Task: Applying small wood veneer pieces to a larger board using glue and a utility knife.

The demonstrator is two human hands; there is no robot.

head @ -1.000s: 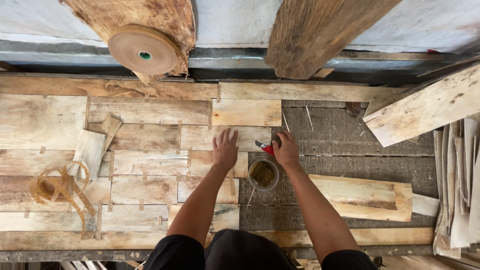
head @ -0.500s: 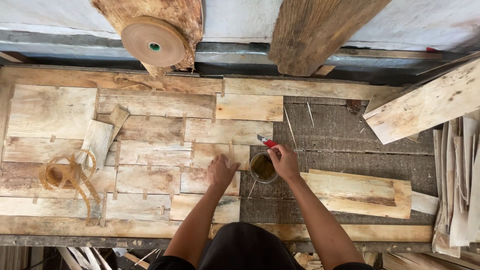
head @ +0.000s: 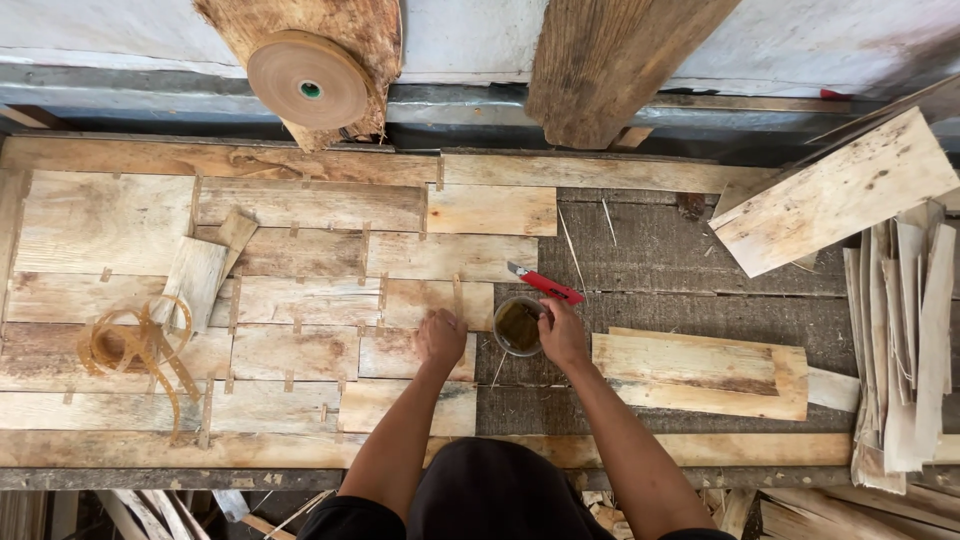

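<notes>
Pressing down, the left hand (head: 441,338) sits curled on a veneer sheet (head: 415,354); the right hand (head: 562,334), fingers bent, touches the glue cup (head: 517,326).

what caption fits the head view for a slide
Left hand presses on taped veneer pieces; right hand rests at a glue cup beside a red knife.

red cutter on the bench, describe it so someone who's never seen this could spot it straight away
Start at the patchwork of pale thin wood sheets covering the left of the long workbench, then go to its right edge. There a small round pot of brownish liquid sits by the right hand. Just above lies the slim red-handled utility knife, the only bright red thing among bare wood.
</notes>
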